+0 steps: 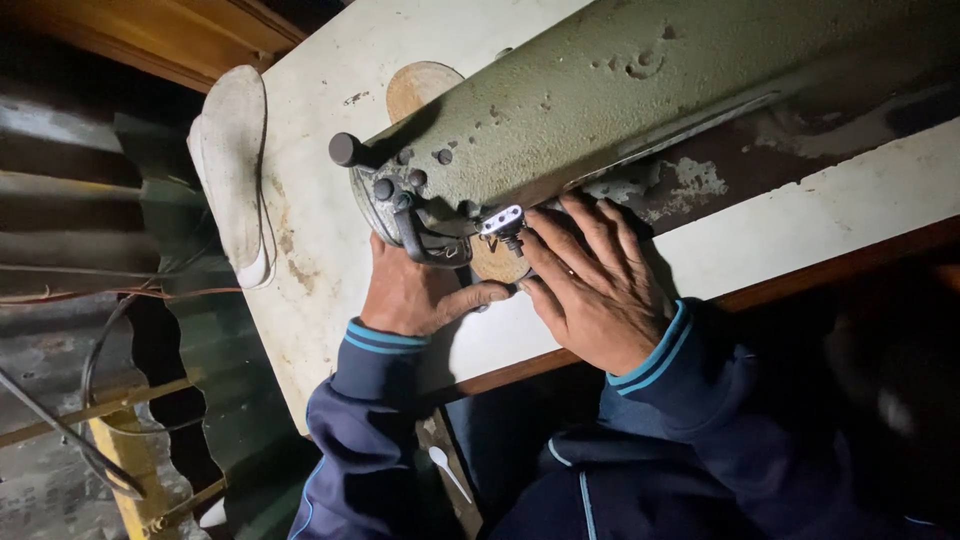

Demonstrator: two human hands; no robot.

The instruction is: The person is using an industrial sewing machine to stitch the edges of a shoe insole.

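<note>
Pressing our flattened right hand (598, 290) beside the presser foot (503, 224), we are pinching the tan piece (497, 264) with our left hand (415, 295), keeping fingertips clear of the sewing machine (600, 90).

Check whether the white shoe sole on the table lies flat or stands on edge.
On edge: the white shoe sole rests on its side on the worn white table.

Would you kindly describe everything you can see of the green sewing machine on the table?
The sewing machine is an old, olive-green metal one with chipped, pitted paint. Its long arm runs diagonally over the worn white table. At its head are dark knobs, a lever and a shiny presser foot. The left hand rests under the head, and the right hand lies flat beside the foot, its fingers against the machine bed.
</note>
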